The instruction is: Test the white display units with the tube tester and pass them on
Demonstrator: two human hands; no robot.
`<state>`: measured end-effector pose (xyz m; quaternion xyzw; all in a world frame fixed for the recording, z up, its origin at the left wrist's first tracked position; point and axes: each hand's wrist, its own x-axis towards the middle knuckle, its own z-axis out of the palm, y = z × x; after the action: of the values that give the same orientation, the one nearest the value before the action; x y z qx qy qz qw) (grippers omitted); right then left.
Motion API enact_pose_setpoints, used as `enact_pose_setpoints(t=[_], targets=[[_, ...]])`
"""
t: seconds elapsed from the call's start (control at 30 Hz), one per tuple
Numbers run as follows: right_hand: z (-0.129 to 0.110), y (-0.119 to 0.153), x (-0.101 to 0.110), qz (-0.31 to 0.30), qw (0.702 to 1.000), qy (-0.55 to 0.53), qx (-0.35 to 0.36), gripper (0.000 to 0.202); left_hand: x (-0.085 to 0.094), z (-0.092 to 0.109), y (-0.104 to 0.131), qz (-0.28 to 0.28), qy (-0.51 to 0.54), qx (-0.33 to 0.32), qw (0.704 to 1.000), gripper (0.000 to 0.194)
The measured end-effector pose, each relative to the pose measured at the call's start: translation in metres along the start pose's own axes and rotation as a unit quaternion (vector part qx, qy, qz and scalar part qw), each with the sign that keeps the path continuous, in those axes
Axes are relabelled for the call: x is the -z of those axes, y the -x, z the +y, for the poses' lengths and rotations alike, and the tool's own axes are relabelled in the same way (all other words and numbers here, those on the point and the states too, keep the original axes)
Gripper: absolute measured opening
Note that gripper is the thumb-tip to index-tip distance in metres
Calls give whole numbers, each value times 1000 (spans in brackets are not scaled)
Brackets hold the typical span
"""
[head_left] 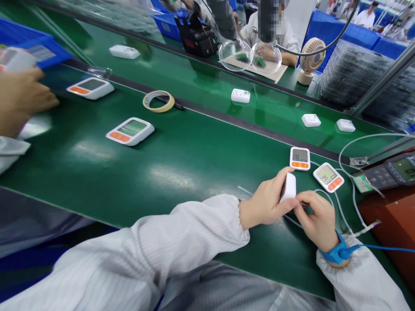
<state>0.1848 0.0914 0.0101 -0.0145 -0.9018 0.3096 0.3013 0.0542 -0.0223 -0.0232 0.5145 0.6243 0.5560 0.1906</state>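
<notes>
My left hand (267,201) is closed around a white blood pressure monitor (289,186), tilted on edge so that its screen is turned away from view. My right hand (316,216), with a blue strap at the wrist, has thumb and finger pinched together against the monitor's lower end. Whatever lies in that pinch is too small to make out. Just beyond the hands, two more monitors with orange buttons lie face up, one monitor (300,163) nearer the belt and another monitor (328,176) to its right, digits on both screens. Thin clear tubes (343,211) run around them and beneath my hands.
At left, a co-worker's blurred hand (22,99) holds another device near a blue bin (48,47). Two monitors (130,131) and a tape roll (158,101) lie on the green bench. White units sit on the belt (194,86). A handheld meter (389,172) stands right.
</notes>
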Motion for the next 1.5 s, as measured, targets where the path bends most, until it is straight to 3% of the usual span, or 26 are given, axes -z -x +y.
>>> enact_pose_setpoints(t=[0.2,0.27,0.4,0.53,0.6,0.7,0.83,1.07,1.5], targets=[[6,-1,-1,5,999,45,20,9,5,-2,-5,-4,39,-6,999,82],[8,-1,-1,38,995,82,31,5,5,-3,-7,0,98,2,995,76],[12,4,-2,109,988,103,20,24,0,-7,-10,49,219,66,972,66],[17,11,-10,-31,998,28,-54,59,-5,-15,-15,114,254,120,953,71],[18,12,-13,-61,993,28,-102,64,-4,-15,-16,96,263,128,951,63],[18,10,-12,-36,985,11,-167,59,0,-10,-17,12,276,139,951,58],[18,6,-6,-10,976,-37,-216,53,5,-2,-18,-86,314,140,935,78],[23,7,-6,-3,963,-108,-246,54,5,1,-18,-88,356,160,917,81],[23,6,-6,-3,959,-125,-255,53,7,0,-19,-92,388,160,903,88]])
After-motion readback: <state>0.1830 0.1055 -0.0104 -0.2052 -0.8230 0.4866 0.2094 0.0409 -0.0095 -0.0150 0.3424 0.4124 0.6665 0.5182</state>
